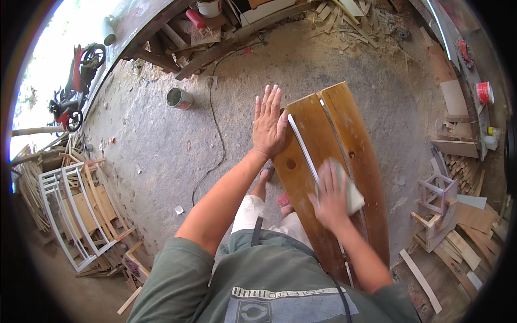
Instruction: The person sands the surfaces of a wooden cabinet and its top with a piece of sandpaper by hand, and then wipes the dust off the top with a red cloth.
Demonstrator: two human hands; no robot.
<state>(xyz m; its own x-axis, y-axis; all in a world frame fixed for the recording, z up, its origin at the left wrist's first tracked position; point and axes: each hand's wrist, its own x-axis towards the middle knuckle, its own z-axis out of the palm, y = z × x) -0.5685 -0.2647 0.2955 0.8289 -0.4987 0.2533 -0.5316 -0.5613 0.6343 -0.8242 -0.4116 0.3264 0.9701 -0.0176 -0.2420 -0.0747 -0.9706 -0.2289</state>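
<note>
A brown varnished wooden panel (315, 140) of long planks, with pale strips in the gaps between them, slants up from my body. My left hand (269, 126) rests at its far left edge, fingers stretched out and thumb against the wood. Over the middle planks my right hand (329, 196) presses a pale folded sheet (354, 198) flat on the surface. Motion smears those fingers, and whether the sheet is cloth or sandpaper cannot be made out. Dark knots show in the wood. The panel's near end is hidden by my right arm and shirt.
On the concrete floor stand an open can (179, 99) and a dark cable (218, 124). A workbench (226, 40) runs along the back, beside scattered wood scraps (350, 27). White frames (81, 215) lean at left. A small wooden stool (433, 210) and offcuts lie at right.
</note>
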